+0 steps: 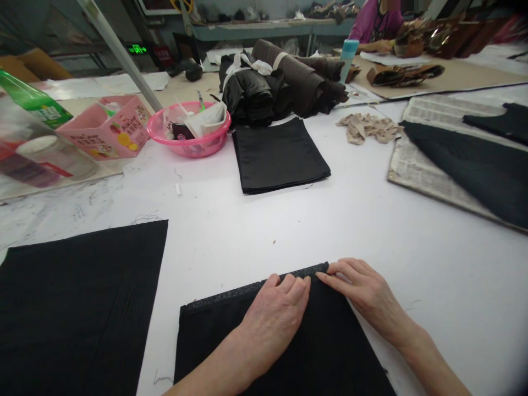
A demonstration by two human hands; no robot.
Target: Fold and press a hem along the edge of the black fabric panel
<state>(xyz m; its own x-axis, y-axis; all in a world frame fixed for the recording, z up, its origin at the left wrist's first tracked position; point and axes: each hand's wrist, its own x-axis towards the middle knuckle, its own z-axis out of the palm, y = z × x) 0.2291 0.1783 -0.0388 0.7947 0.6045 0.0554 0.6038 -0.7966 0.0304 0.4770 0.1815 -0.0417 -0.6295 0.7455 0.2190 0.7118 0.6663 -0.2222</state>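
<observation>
A black fabric panel lies in front of me, with a dark speckled strip along its far edge. My left hand rests on the panel near the middle of that edge, its fingers curled and pressed together on the cloth by the strip. At the far right corner, my right hand pinches the edge between thumb and fingers. To the left lies another black fabric panel, apart from both hands. Beyond the hands sits a stack of black fabric pieces.
The white table carries a pink basin of small items, a pink box, dark fabric rolls, beige strips and a newspaper-covered board with black cloth. A person in a purple top is at the back.
</observation>
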